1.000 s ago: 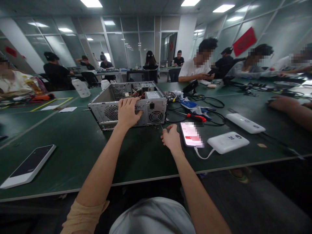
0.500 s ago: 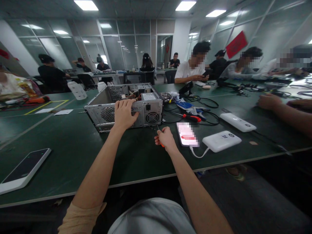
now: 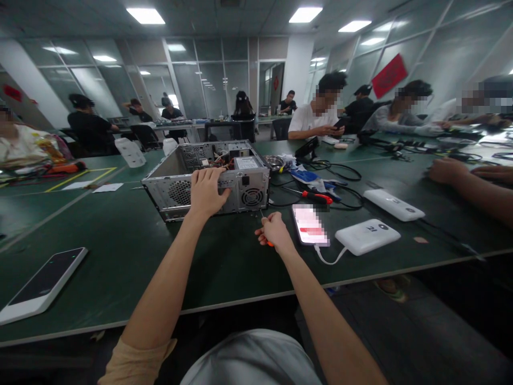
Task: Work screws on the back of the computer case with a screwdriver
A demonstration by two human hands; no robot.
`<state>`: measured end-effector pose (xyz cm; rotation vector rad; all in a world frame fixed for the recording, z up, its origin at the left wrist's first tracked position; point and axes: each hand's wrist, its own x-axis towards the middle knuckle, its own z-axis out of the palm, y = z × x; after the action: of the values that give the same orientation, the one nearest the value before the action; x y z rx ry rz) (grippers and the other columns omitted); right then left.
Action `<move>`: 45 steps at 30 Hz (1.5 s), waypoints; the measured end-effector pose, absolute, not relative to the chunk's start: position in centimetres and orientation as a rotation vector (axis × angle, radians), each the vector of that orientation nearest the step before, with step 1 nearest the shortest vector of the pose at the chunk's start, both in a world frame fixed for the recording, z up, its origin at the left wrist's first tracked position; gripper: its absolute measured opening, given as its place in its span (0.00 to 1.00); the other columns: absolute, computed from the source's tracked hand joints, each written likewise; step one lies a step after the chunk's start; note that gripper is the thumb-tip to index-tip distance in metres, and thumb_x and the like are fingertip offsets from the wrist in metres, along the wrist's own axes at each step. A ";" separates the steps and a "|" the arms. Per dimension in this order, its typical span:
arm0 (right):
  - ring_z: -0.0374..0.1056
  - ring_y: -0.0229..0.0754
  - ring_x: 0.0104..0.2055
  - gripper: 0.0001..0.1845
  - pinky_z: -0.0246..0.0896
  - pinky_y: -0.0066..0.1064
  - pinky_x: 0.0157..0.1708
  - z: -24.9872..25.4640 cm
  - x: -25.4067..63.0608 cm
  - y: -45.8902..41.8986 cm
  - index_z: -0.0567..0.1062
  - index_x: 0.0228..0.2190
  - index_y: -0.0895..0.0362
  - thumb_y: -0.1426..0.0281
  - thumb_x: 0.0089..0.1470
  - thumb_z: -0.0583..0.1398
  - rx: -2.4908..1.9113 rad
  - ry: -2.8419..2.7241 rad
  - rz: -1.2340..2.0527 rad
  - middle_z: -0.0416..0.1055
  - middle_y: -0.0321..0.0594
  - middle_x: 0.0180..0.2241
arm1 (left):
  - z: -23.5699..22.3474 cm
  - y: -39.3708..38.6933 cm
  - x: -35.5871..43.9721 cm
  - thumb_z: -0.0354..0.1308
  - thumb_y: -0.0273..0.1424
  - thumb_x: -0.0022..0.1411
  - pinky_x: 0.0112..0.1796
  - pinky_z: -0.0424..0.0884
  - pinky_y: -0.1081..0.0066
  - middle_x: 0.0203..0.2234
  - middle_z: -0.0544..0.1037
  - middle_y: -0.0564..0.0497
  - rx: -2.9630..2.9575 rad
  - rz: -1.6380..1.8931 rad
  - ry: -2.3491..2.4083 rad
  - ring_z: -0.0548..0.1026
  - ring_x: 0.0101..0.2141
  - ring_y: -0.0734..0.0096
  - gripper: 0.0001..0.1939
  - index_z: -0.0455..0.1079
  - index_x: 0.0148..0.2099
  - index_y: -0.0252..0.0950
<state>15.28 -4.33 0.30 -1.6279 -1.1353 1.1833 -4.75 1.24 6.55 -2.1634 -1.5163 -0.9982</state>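
Screwdriver [image 3: 270, 244], orange-handled: in right hand [image 3: 274, 230], fingers closed round it. Computer case [image 3: 235, 187], metal, open-topped: beyond and left of that grip; left hand [image 3: 207, 191] laid on its rear panel, thumb spread. Smartphone [image 3: 308, 224], lit: just right of right hand.

Left fingers [image 3: 204, 177] on edge of open computer case [image 3: 170, 191]; right fingers [image 3: 261, 236] round thin-shafted tool [image 3: 262, 213]; lit phone [image 3: 303, 222] beside.

Left sleeve [image 3: 136, 362]: was tan cloth, creased, with a loose flaring edge
Torso garment [image 3: 250, 359]: was pale greyish white, with soft shadowed folds
Right forearm [image 3: 316, 305]: was bare wherever it showed
Left hand [image 3: 206, 193]: was bare
Right hand [image 3: 274, 231]: was bare
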 end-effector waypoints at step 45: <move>0.73 0.37 0.23 0.10 0.70 0.27 0.26 1.5 14.8 -5.1 0.62 0.44 0.53 0.71 0.62 0.58 -1.691 -1.126 0.999 0.74 0.33 0.26 | 6.8 1.1 -4.7 0.58 0.36 0.62 0.64 0.52 0.46 0.58 0.72 0.43 -2.173 -0.992 -1.539 0.65 0.60 0.47 0.25 0.65 0.61 0.40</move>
<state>14.79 -5.06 1.52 -1.6907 -1.1257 0.9986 -4.69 1.09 6.80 -2.1727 -1.5387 -0.9923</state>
